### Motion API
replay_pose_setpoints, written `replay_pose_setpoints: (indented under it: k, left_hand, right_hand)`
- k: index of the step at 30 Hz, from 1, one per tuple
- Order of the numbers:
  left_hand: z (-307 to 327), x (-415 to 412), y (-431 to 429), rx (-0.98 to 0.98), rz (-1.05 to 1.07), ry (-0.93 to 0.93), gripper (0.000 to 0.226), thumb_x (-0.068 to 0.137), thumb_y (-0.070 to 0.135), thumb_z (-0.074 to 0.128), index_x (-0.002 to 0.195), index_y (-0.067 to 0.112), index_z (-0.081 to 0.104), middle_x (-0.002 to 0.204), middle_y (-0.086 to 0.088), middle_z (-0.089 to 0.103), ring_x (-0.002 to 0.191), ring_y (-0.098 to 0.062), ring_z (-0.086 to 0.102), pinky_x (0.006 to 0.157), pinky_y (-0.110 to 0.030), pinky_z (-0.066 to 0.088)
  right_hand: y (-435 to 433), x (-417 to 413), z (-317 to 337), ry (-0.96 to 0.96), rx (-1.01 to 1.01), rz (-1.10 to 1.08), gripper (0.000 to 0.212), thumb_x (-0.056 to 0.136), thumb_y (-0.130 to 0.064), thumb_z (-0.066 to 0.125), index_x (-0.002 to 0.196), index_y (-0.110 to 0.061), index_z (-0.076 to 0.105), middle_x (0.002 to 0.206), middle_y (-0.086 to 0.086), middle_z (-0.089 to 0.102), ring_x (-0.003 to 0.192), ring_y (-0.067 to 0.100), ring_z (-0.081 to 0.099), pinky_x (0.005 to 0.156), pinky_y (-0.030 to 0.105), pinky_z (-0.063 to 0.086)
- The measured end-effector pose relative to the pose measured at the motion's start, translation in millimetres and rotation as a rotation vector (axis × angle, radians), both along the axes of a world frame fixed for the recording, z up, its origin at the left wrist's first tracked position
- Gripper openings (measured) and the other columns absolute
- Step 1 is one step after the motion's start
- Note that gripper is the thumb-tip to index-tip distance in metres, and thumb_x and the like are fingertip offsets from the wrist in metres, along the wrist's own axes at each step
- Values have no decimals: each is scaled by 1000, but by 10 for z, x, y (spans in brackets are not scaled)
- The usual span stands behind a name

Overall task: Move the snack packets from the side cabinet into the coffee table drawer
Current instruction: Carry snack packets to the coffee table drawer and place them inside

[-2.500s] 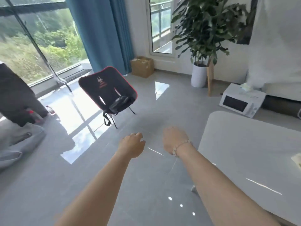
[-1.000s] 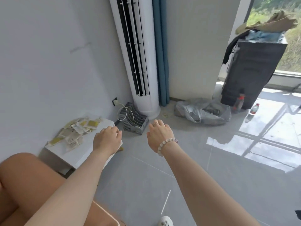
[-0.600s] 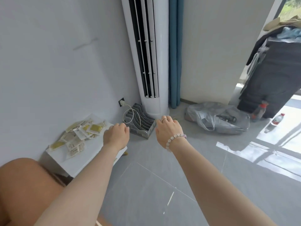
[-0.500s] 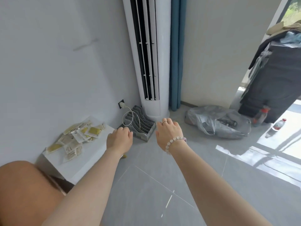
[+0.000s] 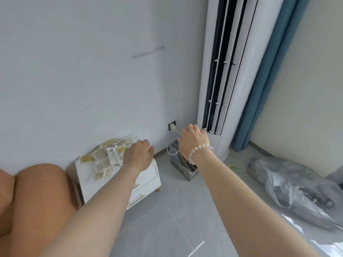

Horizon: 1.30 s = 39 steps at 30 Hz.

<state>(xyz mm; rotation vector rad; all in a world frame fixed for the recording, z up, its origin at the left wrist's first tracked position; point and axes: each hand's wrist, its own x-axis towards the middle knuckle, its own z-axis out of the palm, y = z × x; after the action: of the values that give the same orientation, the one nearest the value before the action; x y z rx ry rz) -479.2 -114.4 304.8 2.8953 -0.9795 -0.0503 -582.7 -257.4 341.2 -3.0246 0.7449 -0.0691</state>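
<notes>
Turning from the window, the person came nearer to the side cabinet (image 5: 118, 179). The snack packets (image 5: 106, 156) lay piled on its top. Left hand (image 5: 138, 155) hovered loosely curled and empty over them; right hand (image 5: 193, 140), open and empty, hung beside the cabinet. Picking had not begun.

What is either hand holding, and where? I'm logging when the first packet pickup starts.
Nothing. The left hand hovers over the packets with fingers curled, empty; the right hand is open and empty.

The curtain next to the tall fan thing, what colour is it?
The curtain is blue, seen in the head view.
</notes>
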Motion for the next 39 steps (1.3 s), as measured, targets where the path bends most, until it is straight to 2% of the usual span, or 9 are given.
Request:
replay_pose_setpoints:
  k: [5, 14, 21, 27, 29, 32, 35, 37, 39]
  left_hand:
    - [-27, 502, 179, 84, 167, -30, 39, 102, 35, 28, 126, 14, 51, 126, -6, 55, 118, -26, 52, 92, -36, 41]
    - [-231, 1309, 859, 100, 432, 41, 37, 102, 32, 27, 126, 14, 49, 123, -6, 56, 113, -27, 54, 87, -34, 39]
    - [-464, 2337, 1115, 154, 478, 69, 38, 101, 33, 24, 121, 11, 48, 116, -7, 56, 109, -27, 54, 87, -36, 40]
    - [-588, 3508, 1275, -71, 578, 237, 38, 102, 32, 24, 122, 11, 50, 118, -8, 55, 109, -28, 53, 88, -35, 39]
    - [-738, 3780, 1258, -38, 559, 241, 39, 102, 33, 25, 122, 10, 50, 117, -8, 56, 108, -28, 54, 87, -35, 39]
    - [-1030, 3978, 1135, 8, 492, 299, 40, 101, 35, 28, 123, 9, 49, 117, -9, 56, 109, -28, 53, 87, -36, 41]
    - [-1446, 3977, 985, 10, 494, 444, 43, 100, 38, 31, 127, 8, 45, 123, -9, 55, 113, -28, 53, 89, -39, 45]
    - [-1772, 3935, 943, 22, 500, 484, 43, 99, 39, 35, 129, 9, 41, 126, -7, 53, 114, -28, 52, 88, -39, 42]
    - [-2043, 3952, 919, 39, 511, 508, 48, 98, 41, 39, 134, 9, 35, 130, -7, 49, 117, -27, 50, 89, -38, 40]
  right_hand:
    - [-32, 826, -54, 44, 30, 140, 43, 100, -29, 30, 137, -7, 37, 141, 10, 38, 130, 24, 34, 100, 35, 33]
    - [526, 2159, -325, 110, -18, 411, 38, 99, -28, 32, 130, -7, 40, 132, 7, 43, 123, 22, 37, 94, 33, 34]
    - [815, 3209, -548, 187, -60, 423, 39, 98, -28, 34, 131, -8, 39, 134, 8, 41, 123, 21, 37, 94, 32, 34]
    - [865, 4117, -728, 208, 17, 303, 40, 97, -30, 36, 130, -8, 39, 133, 8, 41, 123, 22, 38, 93, 31, 35]
    - [806, 4283, -896, 267, 19, 244, 43, 95, -34, 40, 130, -9, 39, 132, 7, 42, 121, 21, 39, 92, 31, 36]
    - [674, 4348, -1232, 475, -29, 175, 70, 85, -54, 52, 136, -10, 32, 135, 7, 38, 125, 22, 37, 100, 35, 32]
    - [539, 4312, -1612, 657, -63, 68, 92, 84, -56, 56, 148, -9, 11, 151, 9, 24, 141, 32, 17, 116, 45, 15]
    - [460, 4310, -1887, 732, -46, 11, 114, 75, -65, 62, 150, -9, -2, 156, 12, 11, 144, 36, 4, 118, 46, 7]
    - [404, 4365, -2157, 789, -7, 6, 131, 62, -75, 65, 149, -7, -7, 156, 13, 7, 145, 37, 0, 117, 45, 7]
